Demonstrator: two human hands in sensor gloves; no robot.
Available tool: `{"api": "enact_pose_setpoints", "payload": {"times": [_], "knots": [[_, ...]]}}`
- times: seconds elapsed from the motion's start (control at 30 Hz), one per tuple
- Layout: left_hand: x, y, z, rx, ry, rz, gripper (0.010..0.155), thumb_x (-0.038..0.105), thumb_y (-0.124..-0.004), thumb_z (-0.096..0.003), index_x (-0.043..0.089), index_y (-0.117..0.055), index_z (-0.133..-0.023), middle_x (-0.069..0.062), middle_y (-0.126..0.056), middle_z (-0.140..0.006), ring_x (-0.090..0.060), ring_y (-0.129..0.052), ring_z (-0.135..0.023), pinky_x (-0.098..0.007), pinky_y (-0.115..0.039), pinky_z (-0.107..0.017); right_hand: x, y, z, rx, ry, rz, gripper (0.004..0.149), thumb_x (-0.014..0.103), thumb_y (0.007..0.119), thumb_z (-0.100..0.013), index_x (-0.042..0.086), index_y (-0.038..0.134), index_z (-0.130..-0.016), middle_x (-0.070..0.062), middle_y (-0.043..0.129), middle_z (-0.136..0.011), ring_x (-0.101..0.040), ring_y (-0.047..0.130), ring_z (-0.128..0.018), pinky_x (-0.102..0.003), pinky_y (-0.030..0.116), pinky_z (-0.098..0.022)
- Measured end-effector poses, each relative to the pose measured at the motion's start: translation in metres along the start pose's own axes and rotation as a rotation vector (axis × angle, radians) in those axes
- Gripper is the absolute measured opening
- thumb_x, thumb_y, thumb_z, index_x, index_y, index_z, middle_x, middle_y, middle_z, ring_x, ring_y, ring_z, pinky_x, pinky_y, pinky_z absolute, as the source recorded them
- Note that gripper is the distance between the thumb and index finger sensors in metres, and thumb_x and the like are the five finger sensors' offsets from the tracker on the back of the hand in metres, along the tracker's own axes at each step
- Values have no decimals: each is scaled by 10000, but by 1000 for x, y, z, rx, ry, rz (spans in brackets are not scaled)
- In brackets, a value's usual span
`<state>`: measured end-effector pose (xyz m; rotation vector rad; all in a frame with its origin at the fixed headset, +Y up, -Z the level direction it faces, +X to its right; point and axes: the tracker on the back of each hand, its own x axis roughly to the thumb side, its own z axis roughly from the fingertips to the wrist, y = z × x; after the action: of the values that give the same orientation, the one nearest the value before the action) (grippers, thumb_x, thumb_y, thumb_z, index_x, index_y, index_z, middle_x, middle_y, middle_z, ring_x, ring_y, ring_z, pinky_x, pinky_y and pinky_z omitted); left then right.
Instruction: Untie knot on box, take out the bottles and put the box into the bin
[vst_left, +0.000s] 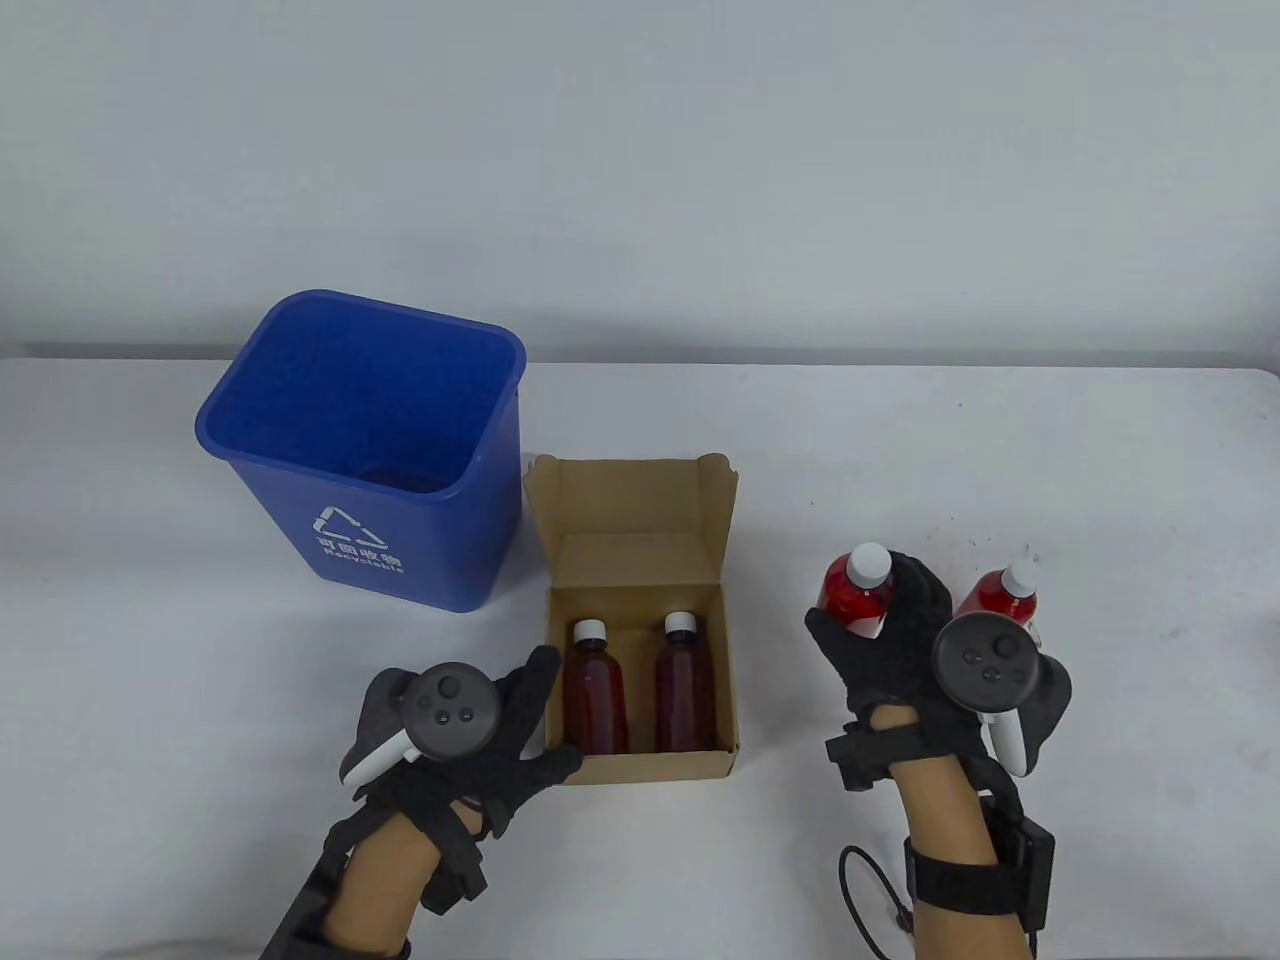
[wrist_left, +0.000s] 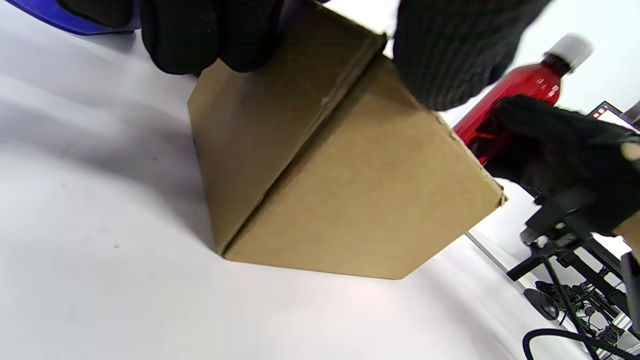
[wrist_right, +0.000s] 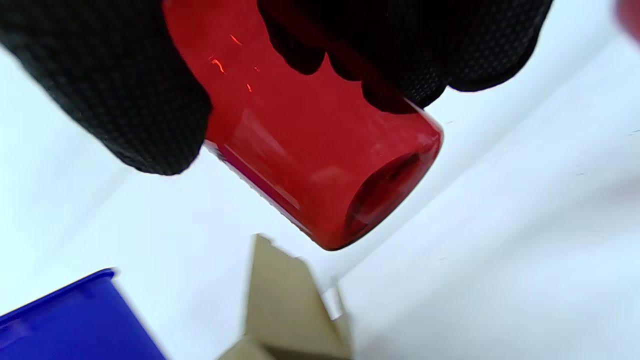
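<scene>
While L hand (vst_left: 500, 730) steadies box (vst_left: 640, 765), R hand (vst_left: 900, 640) seemingly aloft.

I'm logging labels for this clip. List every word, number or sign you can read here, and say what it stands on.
White recycling triangle of three arrows: on the front of the blue bin.
A line of Chinese characters under the triangle, same bin: too small to read surely.
"Recyclable": seemingly the bottom line on the bin, small and blurred.
Cardboard box: no print visible.
Red bottles, including the one in the right hand: no labels visible.
</scene>
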<state>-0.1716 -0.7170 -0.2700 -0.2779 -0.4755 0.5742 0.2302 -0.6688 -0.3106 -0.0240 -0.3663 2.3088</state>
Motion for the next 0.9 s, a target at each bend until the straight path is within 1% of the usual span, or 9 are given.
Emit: {"api": "enact_pose_setpoints", "payload": {"times": [0.33,0.4,0.5,0.57,0.7,0.9], "knots": [[0,0,1,2,3,4,954,540,-759,-481,128,-176,-1114,-262,-468,-1106,-592,-579,-988,-765,-448,-693,-51,15,-13,-18,146,-7,844,500,905,-426,41,469,-985,-213,469,-1004,-453,726,-831,-552,674,-558],[0,0,1,1,2,6,952,540,-758,-482,130,-174,-1113,-262,-468,-1105,-591,-578,-988,-764,-448,-693,-63,19,-15,-5,202,-38,844,496,904,-428,40,464,-986,-214,462,-1007,-460,723,-831,-553,674,-556],[0,0,1,1,2,6,953,539,-758,-482,128,-175,-1113,-264,-467,-1106,-591,-579,-988,-764,-449,-693,-77,24,-18,18,252,-29,840,487,910,-425,52,466,-990,-204,458,-1014,-464,725,-836,-552,679,-554],[0,0,1,0,2,9,953,539,-758,-481,129,-175,-1113,-262,-468,-1105,-591,-578,-988,-763,-450,-693,-81,26,-19,22,264,-31,836,487,913,-422,71,466,-994,-189,456,-1022,-462,727,-841,-547,686,-552],[0,0,1,-1,2,13,953,538,-759,-482,129,-173,-1113,-263,-468,-1105,-590,-581,-987,-762,-452,-693,-88,30,-20,40,307,-91,832,476,917,-422,100,454,-1002,-164,439,-1037,-461,711,-863,-542,689,-554],[-1,0,1,-3,-1,17,952,539,-758,-482,133,-171,-1112,-263,-467,-1105,-592,-580,-986,-763,-453,-692,-98,36,-22,67,345,-70,829,458,929,-416,129,447,-1004,-141,438,-1044,-454,690,-888,-561,678,-562]]}}
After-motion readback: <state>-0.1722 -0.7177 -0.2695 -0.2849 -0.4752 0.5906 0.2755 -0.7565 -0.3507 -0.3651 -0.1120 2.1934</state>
